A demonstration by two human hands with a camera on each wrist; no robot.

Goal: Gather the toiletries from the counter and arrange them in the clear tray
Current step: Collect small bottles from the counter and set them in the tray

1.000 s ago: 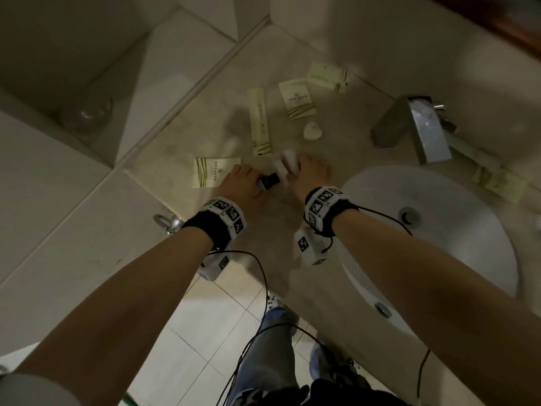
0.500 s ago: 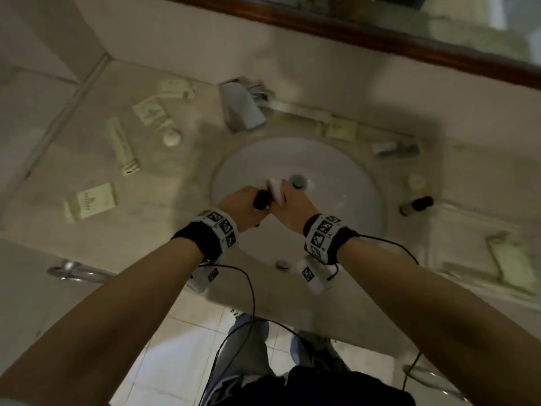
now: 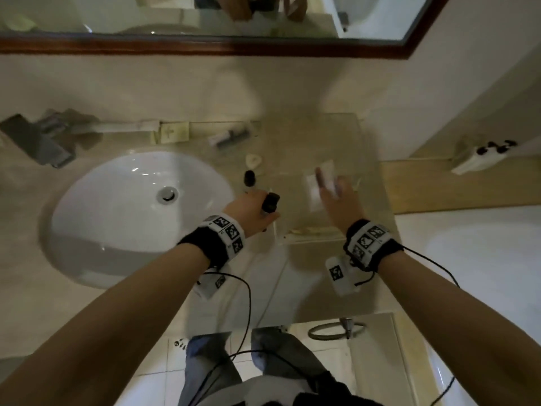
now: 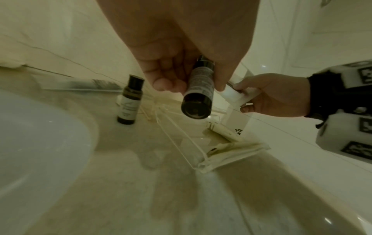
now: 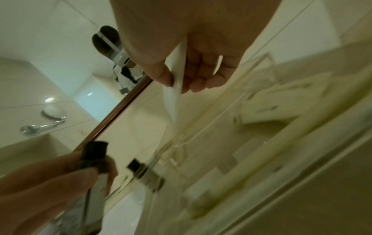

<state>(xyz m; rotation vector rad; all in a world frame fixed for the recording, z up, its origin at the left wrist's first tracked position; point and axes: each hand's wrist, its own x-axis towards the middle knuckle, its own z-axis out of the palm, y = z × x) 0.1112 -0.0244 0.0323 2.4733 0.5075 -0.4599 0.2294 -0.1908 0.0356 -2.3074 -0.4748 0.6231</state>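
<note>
My left hand (image 3: 265, 210) grips a small dark bottle (image 3: 270, 202) just left of the clear tray (image 3: 366, 136), above the counter. In the left wrist view the bottle (image 4: 198, 93) hangs base-down between thumb and fingers. My right hand (image 3: 329, 186) is over the tray and pinches a flat white packet (image 3: 320, 183) between thumb and fingers (image 5: 193, 87). Cream sachets (image 4: 231, 147) lie in the tray's near end. A second dark bottle (image 3: 249, 178) stands upright on the counter beside the tray's left wall.
The white sink (image 3: 140, 215) lies left of my hands, with the faucet (image 3: 38, 139) at its far left. A pale soap (image 3: 253, 161), a boxed packet (image 3: 172, 131) and a tube (image 3: 231, 137) lie by the back wall. A mirror hangs above.
Both hands have moved right, from over the sink to the tray. They were close together and are now apart, the right one over the tray with the packet.
</note>
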